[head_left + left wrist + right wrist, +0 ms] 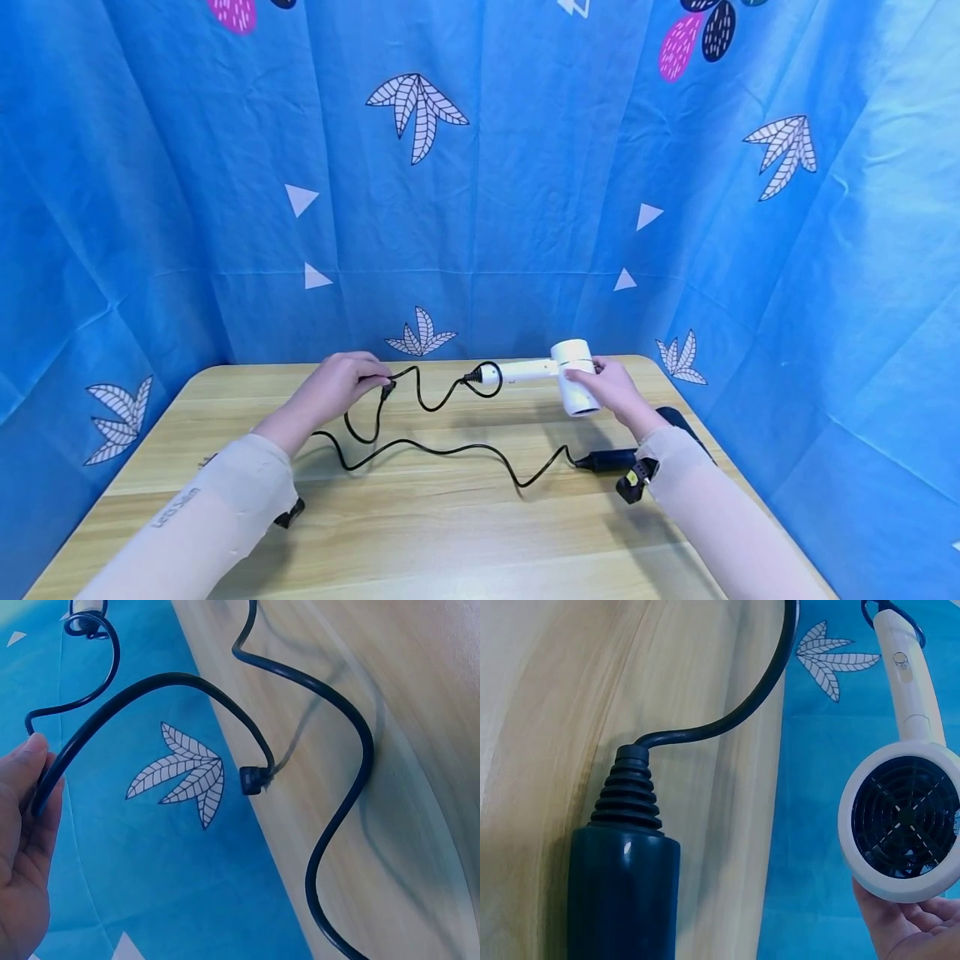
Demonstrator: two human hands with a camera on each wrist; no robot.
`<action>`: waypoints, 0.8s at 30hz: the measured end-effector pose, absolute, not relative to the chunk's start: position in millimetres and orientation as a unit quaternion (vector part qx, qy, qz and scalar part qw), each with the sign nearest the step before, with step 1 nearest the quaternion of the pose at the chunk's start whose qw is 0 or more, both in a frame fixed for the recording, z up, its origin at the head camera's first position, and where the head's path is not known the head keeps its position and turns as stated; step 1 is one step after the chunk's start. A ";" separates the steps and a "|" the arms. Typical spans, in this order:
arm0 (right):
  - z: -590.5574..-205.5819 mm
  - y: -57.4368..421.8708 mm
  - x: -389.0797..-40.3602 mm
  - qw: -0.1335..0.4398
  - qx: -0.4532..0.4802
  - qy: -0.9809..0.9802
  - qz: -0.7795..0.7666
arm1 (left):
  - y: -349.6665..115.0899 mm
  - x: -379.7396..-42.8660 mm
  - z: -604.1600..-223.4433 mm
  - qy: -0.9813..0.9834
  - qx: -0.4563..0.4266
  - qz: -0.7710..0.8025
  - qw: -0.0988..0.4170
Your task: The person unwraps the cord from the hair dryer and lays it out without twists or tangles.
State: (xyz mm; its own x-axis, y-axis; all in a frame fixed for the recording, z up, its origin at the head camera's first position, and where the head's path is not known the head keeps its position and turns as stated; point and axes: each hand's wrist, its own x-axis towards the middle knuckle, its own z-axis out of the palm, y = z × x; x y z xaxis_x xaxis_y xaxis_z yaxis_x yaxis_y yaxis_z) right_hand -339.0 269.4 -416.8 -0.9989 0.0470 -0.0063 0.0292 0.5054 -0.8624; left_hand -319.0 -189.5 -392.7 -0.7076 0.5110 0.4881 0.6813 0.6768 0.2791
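My right hand (611,390) grips a white hair dryer (576,379) by its barrel, above the far right of the table. The dryer's handle points left, and in the right wrist view its round grille (906,817) faces the camera. A black cord (431,408) runs from the handle's end, looping once near it. My left hand (341,385) pinches this cord between thumb and fingers at the far left. From the pinch a length of cord arcs down, with a black plug (251,780) at its end in the left wrist view.
A second, black hair dryer (611,460) lies on the wooden table (465,533) at the right, partly hidden by my right forearm. Its black cord (450,451) winds leftward across the table. A blue patterned curtain (480,208) stands behind and along both sides.
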 end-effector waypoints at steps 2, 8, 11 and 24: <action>-417.7 270.1 -338.9 0.008 -0.022 -0.868 0.495 | -191.0 -318.3 -391.0 -0.897 -0.327 -0.225 0.193; -422.5 274.1 -339.8 0.008 -0.015 -0.874 0.486 | -195.8 -318.3 -387.5 -0.895 -0.323 -0.221 0.215; -423.3 275.8 -339.1 0.004 -0.011 -0.874 0.486 | -198.4 -318.2 -386.6 -0.889 -0.323 -0.222 0.236; -428.7 287.7 -337.1 -0.019 0.006 -0.882 0.471 | -217.1 -321.3 -384.4 -0.893 -0.290 -0.205 0.277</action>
